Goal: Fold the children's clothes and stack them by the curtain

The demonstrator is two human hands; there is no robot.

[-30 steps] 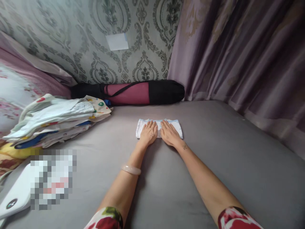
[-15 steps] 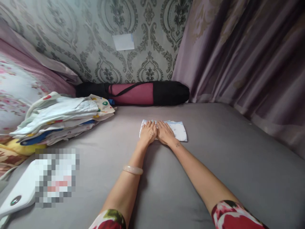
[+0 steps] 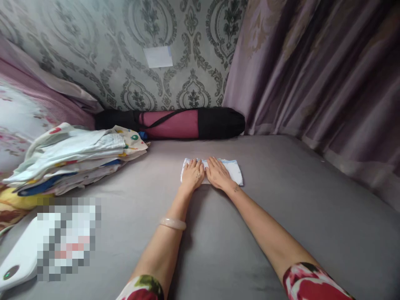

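Observation:
A small folded white cloth (image 3: 235, 171) with a blue edge lies flat on the grey bed sheet (image 3: 281, 200). My left hand (image 3: 193, 174) rests palm down on its left part, fingers stretched out. Beside it, my right hand (image 3: 218, 173) lies flat over the middle of the cloth, its fingers extended away from me. Only a narrow gap parts the two hands. Much of the cloth is hidden beneath them; its right end shows.
At the left is a stack of folded clothes (image 3: 75, 154), with a white device (image 3: 25, 250) and a blurred-out patch nearer me. A long black and pink bag (image 3: 175, 123) lies along the patterned wall (image 3: 190, 46). Purple curtains (image 3: 300, 71) hang at the right.
My right hand has shifted slightly right across the cloth, widening the gap between my hands. My left hand stays on the left part. The whole view has moved a little.

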